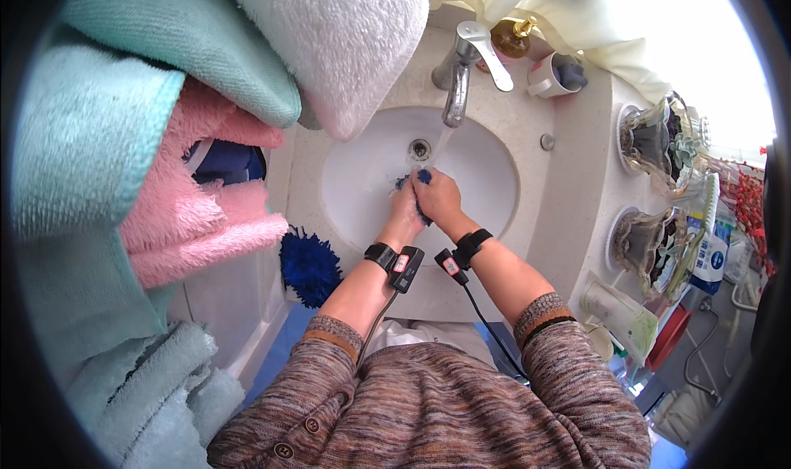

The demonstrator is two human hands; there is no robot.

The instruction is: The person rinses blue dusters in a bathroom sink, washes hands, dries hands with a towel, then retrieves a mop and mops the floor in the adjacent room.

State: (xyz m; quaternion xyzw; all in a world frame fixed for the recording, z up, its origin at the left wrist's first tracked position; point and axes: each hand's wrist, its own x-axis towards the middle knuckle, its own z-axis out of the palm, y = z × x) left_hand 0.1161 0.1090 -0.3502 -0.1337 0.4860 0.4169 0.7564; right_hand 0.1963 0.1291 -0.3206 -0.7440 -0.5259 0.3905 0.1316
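Over the white oval sink (488, 160), my left hand (405, 206) and my right hand (437, 196) are pressed together around a wet blue cloth (424, 176). Bits of the cloth stick out above the right thumb, beside the left fingers and below the palms; the rest is hidden. A thin stream of water (442, 144) runs from the chrome faucet (456, 101) down to my hands. Just beyond them lies the round drain (419, 150). A fluffy dark blue chenille piece (310, 266) sits on the counter's left front edge, apart from my hands.
Hanging towels, white (364, 42), mint green (93, 141) and pink (185, 215), crowd the left side. Behind the sink stand a brown pump bottle (511, 38) and a white mug (547, 79). Glass planters (646, 138) and a soft package (620, 317) line the right ledge. Cables hang from both wrists.
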